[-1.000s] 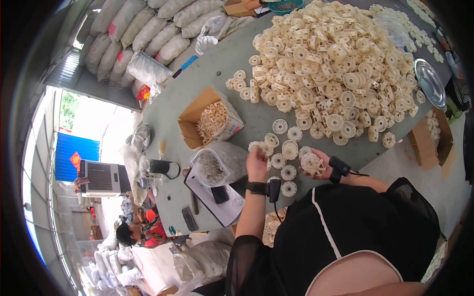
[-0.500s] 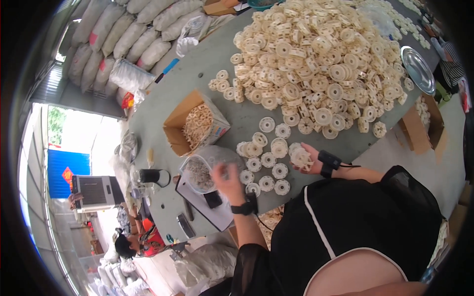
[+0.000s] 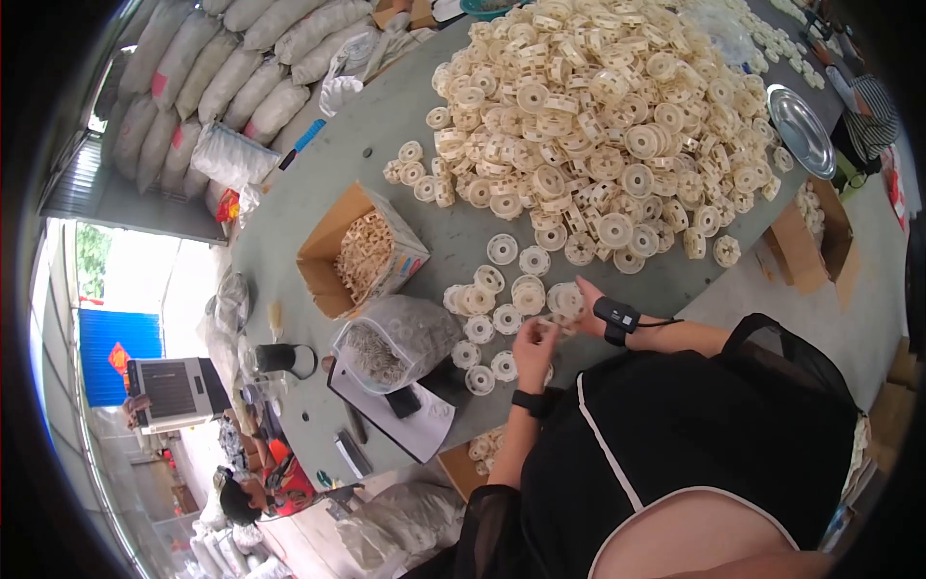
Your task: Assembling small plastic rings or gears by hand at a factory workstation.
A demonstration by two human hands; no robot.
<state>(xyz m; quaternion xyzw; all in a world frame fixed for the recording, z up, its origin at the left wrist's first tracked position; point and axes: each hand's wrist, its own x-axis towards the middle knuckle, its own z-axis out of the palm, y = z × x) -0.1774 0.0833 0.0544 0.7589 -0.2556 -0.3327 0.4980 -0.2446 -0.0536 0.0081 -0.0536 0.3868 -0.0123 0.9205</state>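
Observation:
My right hand (image 3: 590, 301) is closed around a few stacked cream plastic wheel-shaped parts (image 3: 565, 300) at the table's near edge. My left hand (image 3: 536, 351) meets it there, thumb and fingers pinched together beside the held parts. Whatever is between those fingertips is too small to make out. Several loose wheel parts (image 3: 479, 329) lie just left of and beyond my hands, some of them stacked. Farther left stands a clear tub (image 3: 378, 352) with a plastic bag and many small grey metal pieces inside.
A large heap of wheel parts (image 3: 598, 125) covers the far table. An open carton (image 3: 323, 246) holds small cream pieces. A clipboard with paper (image 3: 434, 425), a metal tray (image 3: 803, 130) and a floor carton (image 3: 805, 251) are around. Another person (image 3: 280, 482) is at lower left.
My left hand has moved right, from the tub of metal pieces to the wheel parts in my right hand. The view has shifted slightly.

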